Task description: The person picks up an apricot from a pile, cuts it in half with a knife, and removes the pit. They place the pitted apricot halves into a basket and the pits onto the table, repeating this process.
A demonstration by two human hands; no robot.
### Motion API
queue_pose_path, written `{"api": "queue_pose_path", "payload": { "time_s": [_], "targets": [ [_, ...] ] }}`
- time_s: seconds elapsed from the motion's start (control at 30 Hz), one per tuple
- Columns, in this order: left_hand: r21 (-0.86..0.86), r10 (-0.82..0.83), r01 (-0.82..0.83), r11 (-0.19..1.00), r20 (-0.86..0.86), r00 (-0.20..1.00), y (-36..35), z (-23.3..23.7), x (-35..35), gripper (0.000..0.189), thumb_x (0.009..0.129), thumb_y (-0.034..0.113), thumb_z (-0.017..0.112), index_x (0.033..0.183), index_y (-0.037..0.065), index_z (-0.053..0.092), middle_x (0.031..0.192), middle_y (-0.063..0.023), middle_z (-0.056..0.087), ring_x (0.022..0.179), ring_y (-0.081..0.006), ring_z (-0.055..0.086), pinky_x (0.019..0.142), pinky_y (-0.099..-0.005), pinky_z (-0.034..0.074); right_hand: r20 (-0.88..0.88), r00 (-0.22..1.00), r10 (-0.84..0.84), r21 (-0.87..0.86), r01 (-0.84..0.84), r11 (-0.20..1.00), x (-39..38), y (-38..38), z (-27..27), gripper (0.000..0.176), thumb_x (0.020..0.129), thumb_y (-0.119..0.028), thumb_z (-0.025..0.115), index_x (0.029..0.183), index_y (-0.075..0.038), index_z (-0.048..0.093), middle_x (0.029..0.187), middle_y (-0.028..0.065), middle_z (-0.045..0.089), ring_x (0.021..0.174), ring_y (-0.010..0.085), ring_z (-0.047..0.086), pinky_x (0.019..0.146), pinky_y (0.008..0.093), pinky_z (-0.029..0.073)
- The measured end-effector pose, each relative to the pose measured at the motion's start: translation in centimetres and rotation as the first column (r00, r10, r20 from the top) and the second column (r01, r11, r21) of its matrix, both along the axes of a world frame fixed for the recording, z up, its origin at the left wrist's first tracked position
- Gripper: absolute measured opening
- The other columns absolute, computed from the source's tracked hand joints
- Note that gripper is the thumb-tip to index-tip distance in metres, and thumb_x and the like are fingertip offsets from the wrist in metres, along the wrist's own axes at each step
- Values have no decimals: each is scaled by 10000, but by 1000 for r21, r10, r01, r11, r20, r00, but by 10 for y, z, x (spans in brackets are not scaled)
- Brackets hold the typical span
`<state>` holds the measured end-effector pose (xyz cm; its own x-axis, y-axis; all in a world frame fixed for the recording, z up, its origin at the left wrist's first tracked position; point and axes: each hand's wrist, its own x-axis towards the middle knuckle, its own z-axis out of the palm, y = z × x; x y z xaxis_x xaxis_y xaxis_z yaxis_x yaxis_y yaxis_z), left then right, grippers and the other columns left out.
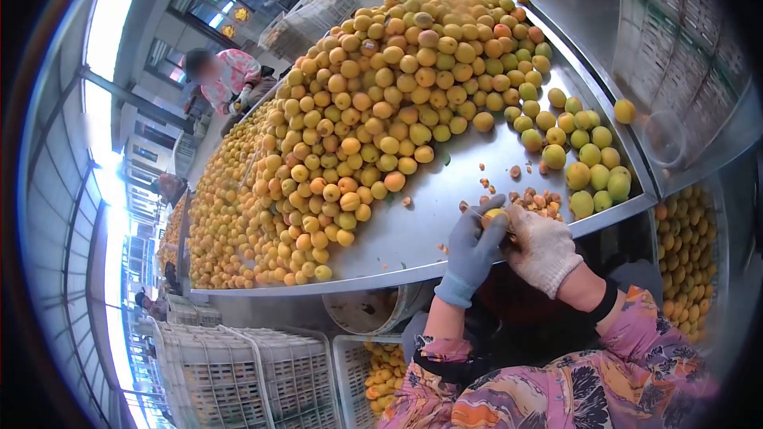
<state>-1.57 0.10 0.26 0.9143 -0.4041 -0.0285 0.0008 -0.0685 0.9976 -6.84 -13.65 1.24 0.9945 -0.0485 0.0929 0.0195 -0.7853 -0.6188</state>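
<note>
Both my hands meet at the front edge of the metal table. My left hand point(474, 248), in a grey glove, is closed around a yellow apricot point(494, 214). My right hand point(544, 249), in a stained white knit glove, is closed against the same fruit from the right; its fingertips are partly hidden. A thin pale sliver shows by the left fingers, too small to name. Just beyond the hands lies a pile of brown apricot pits point(544, 202), with a few scattered farther up. Greener apricots point(590, 154) are grouped to the right of the pits.
A large heap of apricots point(373, 103) covers much of the metal table point(413, 230). Beneath its edge stand a bucket point(362, 314) and a crate point(354, 365) of cut fruit. Stacked crates point(214, 373) are at lower left. Another person point(230, 79) works across the table.
</note>
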Motion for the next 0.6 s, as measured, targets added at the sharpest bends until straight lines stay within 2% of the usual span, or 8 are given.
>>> {"api": "queue_pose_path", "payload": {
  "time_s": [0.03,0.13,0.23,0.27,0.33,0.47,0.53,0.6],
  "targets": [
    [-7,2,-2,1000,-1,1000,0,-5,0,373,961,189,571,1245,-52,563,1100,-95,627,920,-132,587,833,-281,485,-18,1000,-23,41,24,999,0,-2,1,362,774,-224,657,1085,-79,541,819,178,648,831,394,643,722,477,519],
    [232,-161,91,968,302,940,-1,-17,3,349,914,155,612,1216,-19,589,1013,-95,629,897,-160,599,813,-288,484,-74,997,-24,98,31,995,3,-8,2,304,771,-258,654,990,-64,570,841,190,654,841,397,640,738,480,513],
    [280,-184,81,957,363,914,-2,-10,3,348,901,152,614,1207,-14,596,985,-114,621,868,-187,600,796,-300,481,-116,993,3,127,12,992,8,-13,-1,302,766,-291,654,942,-53,595,860,199,659,855,398,638,753,482,509],
    [280,-184,82,957,359,915,-3,-10,2,348,901,152,614,1207,-14,596,985,-114,621,868,-187,600,796,-300,481,-130,991,28,126,-11,992,8,-15,-2,317,762,-307,655,942,-50,604,867,201,660,865,398,636,759,483,507],
    [235,-161,80,969,348,924,-5,-10,1,356,864,145,631,1180,-16,593,965,-174,600,880,-290,595,815,-354,480,-142,989,45,123,-28,992,11,-18,-3,322,757,-315,657,934,-49,614,873,204,660,875,399,635,766,481,507],
    [167,-124,60,984,403,907,-10,-14,-3,367,865,124,619,1201,-18,578,975,-178,596,909,-295,587,840,-358,468,-191,978,89,117,-67,991,13,-24,7,315,747,-325,658,894,-48,635,892,211,659,898,404,628,786,473,506],
    [180,-145,77,981,399,905,-10,-15,-4,394,875,92,571,1257,-4,563,1033,-140,592,952,-224,579,873,-329,453,-180,979,91,134,-67,989,13,-26,3,304,743,-311,658,889,-45,637,893,216,657,901,404,626,792,468,506],
    [179,-133,51,983,481,867,-13,-17,-6,416,855,48,538,1267,-5,554,1047,-148,592,978,-231,581,899,-328,450,-168,981,94,152,-69,986,15,-28,-1,294,740,-298,658,883,-42,640,893,220,655,903,405,625,798,463,506]
  ]
}}
